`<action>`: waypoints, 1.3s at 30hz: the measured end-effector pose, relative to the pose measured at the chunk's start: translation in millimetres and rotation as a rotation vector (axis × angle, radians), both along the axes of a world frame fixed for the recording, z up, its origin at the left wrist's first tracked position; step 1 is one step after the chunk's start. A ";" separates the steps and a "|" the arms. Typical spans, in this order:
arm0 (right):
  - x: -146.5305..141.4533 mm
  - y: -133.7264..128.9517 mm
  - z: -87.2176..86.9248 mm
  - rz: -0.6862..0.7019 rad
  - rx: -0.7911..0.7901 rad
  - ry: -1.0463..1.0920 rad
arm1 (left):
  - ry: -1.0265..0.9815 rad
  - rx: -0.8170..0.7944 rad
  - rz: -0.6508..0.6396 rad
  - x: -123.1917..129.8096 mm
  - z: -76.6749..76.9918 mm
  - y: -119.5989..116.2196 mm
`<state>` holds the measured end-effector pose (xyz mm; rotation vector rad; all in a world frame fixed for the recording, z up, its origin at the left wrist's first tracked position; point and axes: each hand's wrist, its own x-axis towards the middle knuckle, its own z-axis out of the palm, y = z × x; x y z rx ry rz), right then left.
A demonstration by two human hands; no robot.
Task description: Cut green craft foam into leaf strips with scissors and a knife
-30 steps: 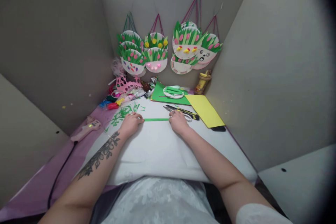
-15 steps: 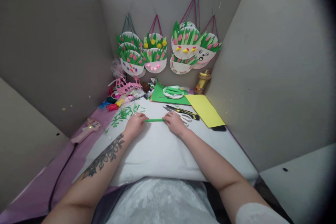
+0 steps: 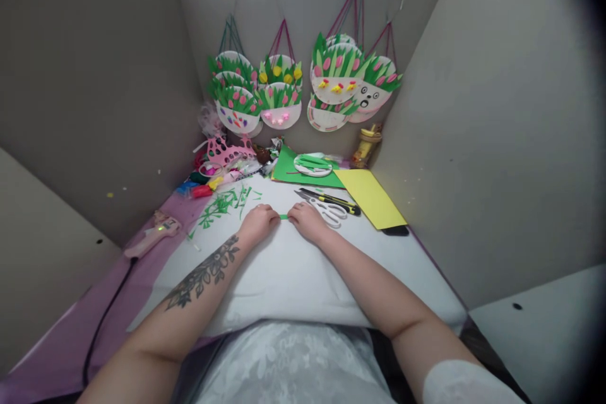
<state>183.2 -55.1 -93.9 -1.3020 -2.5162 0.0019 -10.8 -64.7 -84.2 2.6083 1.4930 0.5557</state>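
Note:
A narrow green strip [image 3: 284, 217] lies crosswise over the white cloth, and only a short piece of it shows between my hands. My left hand [image 3: 260, 222] is closed on its left end. The fingers of my right hand [image 3: 304, 219] pinch the right end. Just beyond my right hand are white-handled scissors [image 3: 331, 211] and a black and yellow cutter knife [image 3: 348, 204]. Many small green scraps [image 3: 225, 203] are scattered to the left of and beyond my left hand.
Green sheets [image 3: 286, 167] carry a white plate [image 3: 326, 172] with green strips. A yellow sheet [image 3: 372, 199] lies right. A pink glue gun [image 3: 154, 237] with its cord is at left. Craft supplies [image 3: 230, 151] fill the back left corner; decorated plates [image 3: 281, 115] hang on the back panel.
My hands have come closer together along the green strip, my left hand moving right and my right hand slightly left. Less of the strip shows between them.

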 end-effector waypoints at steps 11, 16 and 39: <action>-9.3 0.4 4.5 -0.217 -0.157 0.111 | -0.034 -0.087 0.150 -4.7 -4.8 9.7; -6.6 -1.6 3.8 -0.162 -0.135 0.122 | -0.034 -0.094 0.076 -8.0 -4.5 9.7; -1.5 0.7 7.7 -0.012 -0.069 -0.116 | 0.040 0.018 -0.189 -23.2 11.0 10.1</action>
